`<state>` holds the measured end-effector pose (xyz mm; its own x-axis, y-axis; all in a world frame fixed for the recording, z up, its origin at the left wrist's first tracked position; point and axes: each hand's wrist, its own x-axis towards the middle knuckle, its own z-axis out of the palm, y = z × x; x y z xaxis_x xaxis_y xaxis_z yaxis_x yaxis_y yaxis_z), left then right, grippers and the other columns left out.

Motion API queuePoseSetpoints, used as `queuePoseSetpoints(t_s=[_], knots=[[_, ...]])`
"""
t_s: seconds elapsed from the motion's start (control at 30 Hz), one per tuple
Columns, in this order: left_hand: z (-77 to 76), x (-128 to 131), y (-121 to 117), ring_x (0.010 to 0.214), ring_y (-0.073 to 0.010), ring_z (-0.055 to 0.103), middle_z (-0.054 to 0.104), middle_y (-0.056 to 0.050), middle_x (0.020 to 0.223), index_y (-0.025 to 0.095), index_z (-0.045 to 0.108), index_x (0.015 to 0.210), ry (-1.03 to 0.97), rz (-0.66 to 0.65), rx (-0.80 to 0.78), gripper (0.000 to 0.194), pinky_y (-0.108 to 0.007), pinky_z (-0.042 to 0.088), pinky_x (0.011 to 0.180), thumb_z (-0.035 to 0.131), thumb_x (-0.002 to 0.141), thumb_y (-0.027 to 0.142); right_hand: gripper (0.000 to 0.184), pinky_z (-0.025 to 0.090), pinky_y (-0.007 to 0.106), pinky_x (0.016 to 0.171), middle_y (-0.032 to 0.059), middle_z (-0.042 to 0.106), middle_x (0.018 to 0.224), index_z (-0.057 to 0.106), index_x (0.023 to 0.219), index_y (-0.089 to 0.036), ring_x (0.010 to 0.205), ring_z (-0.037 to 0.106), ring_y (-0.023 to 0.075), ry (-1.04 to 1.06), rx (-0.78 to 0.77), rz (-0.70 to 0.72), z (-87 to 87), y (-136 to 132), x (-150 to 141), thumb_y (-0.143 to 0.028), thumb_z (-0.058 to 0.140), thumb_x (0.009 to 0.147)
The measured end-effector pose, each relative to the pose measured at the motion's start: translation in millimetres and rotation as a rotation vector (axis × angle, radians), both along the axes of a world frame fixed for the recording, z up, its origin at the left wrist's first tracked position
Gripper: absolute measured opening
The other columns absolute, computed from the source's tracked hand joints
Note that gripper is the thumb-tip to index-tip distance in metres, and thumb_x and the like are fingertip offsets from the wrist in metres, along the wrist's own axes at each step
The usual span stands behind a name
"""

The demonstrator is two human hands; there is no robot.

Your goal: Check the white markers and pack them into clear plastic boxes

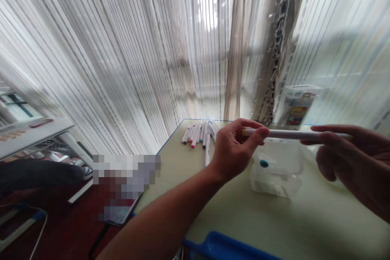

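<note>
A white marker pen with a yellow tip end is held level above the table by both hands. My left hand pinches its yellow end between thumb and fingers. Toward the other end, my right hand grips the barrel, its fingers partly cut off by the frame edge. Below the pen stands a clear plastic box with a teal round spot showing in it. Left of my left hand lies a pile of white markers with variously coloured ends, partly hidden by that hand.
The pale green table has a blue edge. A blue tray sits at the near side. A clear container stands at the back right, before striped curtains. At left is a white shelf.
</note>
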<state>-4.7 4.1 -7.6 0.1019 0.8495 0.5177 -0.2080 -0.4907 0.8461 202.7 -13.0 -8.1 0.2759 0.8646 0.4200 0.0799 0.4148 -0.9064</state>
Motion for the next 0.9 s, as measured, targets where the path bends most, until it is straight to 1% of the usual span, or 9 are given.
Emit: queuePoseSetpoints(t_s=[0.07, 0.13, 0.23, 0.4, 0.6, 0.73, 0.8, 0.9], knots=[[1.2, 0.0, -0.1, 0.053, -0.0075, 0.055, 0.065, 0.0, 0.064, 0.015, 0.071, 0.091, -0.014, -0.008, 0.011, 0.035, -0.019, 0.043, 0.049, 0.08, 0.081, 0.047, 0.039, 0.031, 0.023, 0.033, 0.0028, 0.065, 0.054, 0.081, 0.09, -0.022, 0.037, 0.048, 0.0123, 0.067, -0.02, 0.09, 3.4, -2.4, -2.6, -0.049, 0.09, 0.065], [1.9, -0.3, -0.4, 0.053, -0.0075, 0.055, 0.065, -0.001, 0.064, 0.015, 0.071, 0.09, -0.013, -0.009, 0.021, 0.032, -0.019, 0.044, 0.048, 0.078, 0.082, 0.045, 0.036, 0.034, 0.022, 0.033, 0.0035, 0.068, 0.059, 0.081, 0.088, -0.02, 0.038, 0.049, 0.0114, 0.126, -0.014, 0.135, 5.0, -2.7, -3.4, -0.044, 0.092, 0.064], [2.6, -1.0, -1.0, 0.05, -0.0063, 0.053, 0.066, 0.0, 0.064, 0.015, 0.071, 0.089, 0.005, -0.009, 0.026, 0.027, -0.019, 0.042, 0.046, 0.079, 0.083, 0.041, 0.033, 0.035, 0.022, 0.034, 0.003, 0.067, 0.056, 0.081, 0.087, -0.02, 0.037, 0.05, 0.0109, 0.15, -0.01, 0.156, 4.7, -1.1, -2.1, -0.041, 0.093, 0.064], [3.8, -1.5, -1.8, 0.047, -0.0044, 0.047, 0.065, 0.001, 0.064, 0.015, 0.072, 0.089, 0.011, -0.009, 0.016, 0.025, -0.018, 0.039, 0.044, 0.082, 0.079, 0.035, 0.032, 0.037, 0.021, 0.037, 0.0022, 0.066, 0.053, 0.081, 0.088, -0.02, 0.038, 0.051, 0.0103, 0.134, -0.017, 0.182, 3.8, 0.1, -0.5, -0.04, 0.093, 0.066], [4.2, -3.2, -1.8, 0.047, -0.0048, 0.048, 0.066, 0.001, 0.066, 0.015, 0.072, 0.093, 0.067, 0.041, 0.043, 0.024, -0.018, 0.039, 0.043, 0.078, 0.082, 0.036, 0.03, 0.037, 0.021, 0.037, 0.0038, 0.07, 0.06, 0.08, 0.089, -0.02, 0.04, 0.052, 0.0097, 0.155, -0.016, 0.192, 5.8, -1.5, -1.0, -0.038, 0.092, 0.067], [5.0, -3.7, -3.2, 0.045, -0.0045, 0.045, 0.067, 0.0, 0.068, 0.014, 0.071, 0.096, 0.03, 0.004, -0.006, 0.021, -0.019, 0.036, 0.041, 0.073, 0.085, 0.031, 0.029, 0.037, 0.021, 0.037, 0.0061, 0.073, 0.067, 0.08, 0.091, -0.019, 0.041, 0.052, 0.0092, 0.185, -0.022, 0.237, 6.5, -1.9, -1.2, -0.035, 0.091, 0.069], [4.8, -3.5, -3.7, 0.044, -0.0046, 0.043, 0.066, -0.001, 0.068, 0.013, 0.071, 0.097, 0.006, -0.02, -0.034, 0.02, -0.019, 0.034, 0.04, 0.07, 0.086, 0.03, 0.029, 0.038, 0.021, 0.039, 0.004, 0.07, 0.061, 0.079, 0.093, -0.018, 0.041, 0.052, 0.0096, 0.194, -0.023, 0.273, 6.0, -1.6, -0.8, -0.034, 0.09, 0.071], [3.2, -3.1, -3.0, 0.043, -0.0041, 0.041, 0.065, 0.0, 0.068, 0.012, 0.07, 0.098, 0.0, -0.019, -0.053, 0.021, -0.019, 0.032, 0.039, 0.069, 0.087, 0.03, 0.029, 0.039, 0.021, 0.041, -0.001, 0.061, 0.05, 0.078, 0.097, -0.019, 0.041, 0.051, 0.0103, 0.169, -0.021, 0.307, 3.8, -0.5, 0.4, -0.034, 0.088, 0.075]])
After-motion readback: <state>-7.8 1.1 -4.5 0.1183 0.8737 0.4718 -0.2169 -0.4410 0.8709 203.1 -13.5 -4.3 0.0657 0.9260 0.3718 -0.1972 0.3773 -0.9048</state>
